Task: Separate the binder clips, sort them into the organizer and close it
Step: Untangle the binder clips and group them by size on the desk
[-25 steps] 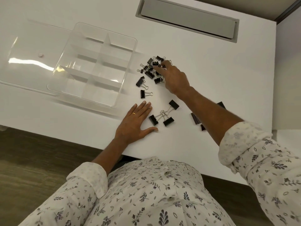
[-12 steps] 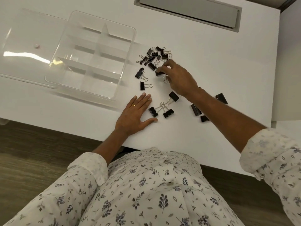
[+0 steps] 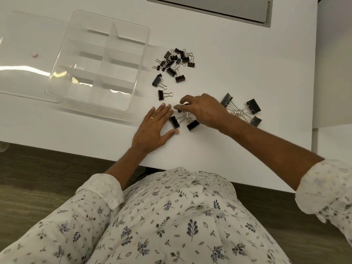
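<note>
A clear organizer with empty compartments lies open on the white table, its lid flat to its left. Right of it is a pile of several small black binder clips, with two loose clips below it. My left hand rests flat, fingers spread, beside a linked cluster of medium clips. My right hand hovers over that cluster, thumb and forefinger pinched on a small black clip. A linked cluster of large clips lies to the right.
A grey cable hatch is set into the table at the back. The table's front edge runs just below my left wrist, with dark wood floor beneath. A white wall or panel stands at the far right.
My right hand left the small pile with a clip pinched in its fingers and came down and toward me to the medium cluster by my left hand. The left hand stayed put.
</note>
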The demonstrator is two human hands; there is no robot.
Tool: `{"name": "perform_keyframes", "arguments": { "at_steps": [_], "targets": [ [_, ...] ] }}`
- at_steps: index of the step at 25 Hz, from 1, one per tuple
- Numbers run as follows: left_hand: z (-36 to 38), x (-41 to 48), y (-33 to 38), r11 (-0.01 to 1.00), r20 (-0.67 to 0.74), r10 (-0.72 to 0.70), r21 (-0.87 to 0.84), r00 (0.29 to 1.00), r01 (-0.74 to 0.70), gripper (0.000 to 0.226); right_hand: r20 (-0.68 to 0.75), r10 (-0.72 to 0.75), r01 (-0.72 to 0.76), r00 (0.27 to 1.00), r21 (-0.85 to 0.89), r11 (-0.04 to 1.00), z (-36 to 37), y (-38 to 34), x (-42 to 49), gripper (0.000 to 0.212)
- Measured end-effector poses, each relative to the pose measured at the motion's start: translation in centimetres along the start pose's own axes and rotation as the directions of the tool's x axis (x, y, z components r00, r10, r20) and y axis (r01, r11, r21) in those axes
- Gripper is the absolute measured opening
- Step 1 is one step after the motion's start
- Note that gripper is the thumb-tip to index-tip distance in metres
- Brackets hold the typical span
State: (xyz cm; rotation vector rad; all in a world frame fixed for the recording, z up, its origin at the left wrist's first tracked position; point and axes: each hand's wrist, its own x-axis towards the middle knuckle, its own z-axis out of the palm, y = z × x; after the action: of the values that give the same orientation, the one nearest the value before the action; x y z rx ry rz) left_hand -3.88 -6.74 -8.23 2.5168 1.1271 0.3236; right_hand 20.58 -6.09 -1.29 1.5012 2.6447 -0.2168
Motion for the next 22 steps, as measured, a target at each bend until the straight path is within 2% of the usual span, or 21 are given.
{"name": "perform_keyframes", "arguments": {
  "at_steps": [1,3,6,8,11,16,22],
  "targets": [
    [0.0,0.0,0.1,1.000,-0.007,-0.002,-0.017,1.000,0.002,0.075,-0.021,0.013,-0.012,1.000,0.013,1.000,-0.2,0.0,-0.2,0.070],
    [-0.1,0.0,0.2,0.997,-0.027,-0.024,-0.074,0.999,0.022,0.078,-0.079,0.141,-0.132,0.987,0.104,0.986,-0.5,0.4,-0.6,0.074],
    [-0.5,-0.1,0.7,0.982,-0.057,-0.081,-0.177,0.995,0.070,0.079,-0.078,0.360,-0.322,0.930,0.305,0.896,0.1,1.5,-1.3,0.049],
    [-0.5,-0.1,1.4,0.970,-0.055,-0.096,-0.228,0.994,0.081,0.079,-0.005,0.373,-0.343,0.928,0.381,0.858,0.7,1.7,-2.0,0.037],
    [-0.2,0.5,2.6,0.971,-0.049,-0.070,-0.233,0.996,0.057,0.073,0.058,0.335,-0.330,0.940,0.387,0.861,1.4,0.8,-2.9,0.042],
    [0.4,0.9,2.7,0.972,-0.060,0.016,-0.232,0.998,-0.029,0.046,-0.028,0.423,-0.380,0.906,0.388,0.839,1.8,-1.0,-4.1,0.041],
    [-0.1,0.4,2.7,0.963,-0.050,-0.014,-0.269,0.999,0.000,0.042,-0.080,0.488,-0.431,0.869,0.364,0.826,2.0,-2.4,-4.5,0.037]
  ]
}}
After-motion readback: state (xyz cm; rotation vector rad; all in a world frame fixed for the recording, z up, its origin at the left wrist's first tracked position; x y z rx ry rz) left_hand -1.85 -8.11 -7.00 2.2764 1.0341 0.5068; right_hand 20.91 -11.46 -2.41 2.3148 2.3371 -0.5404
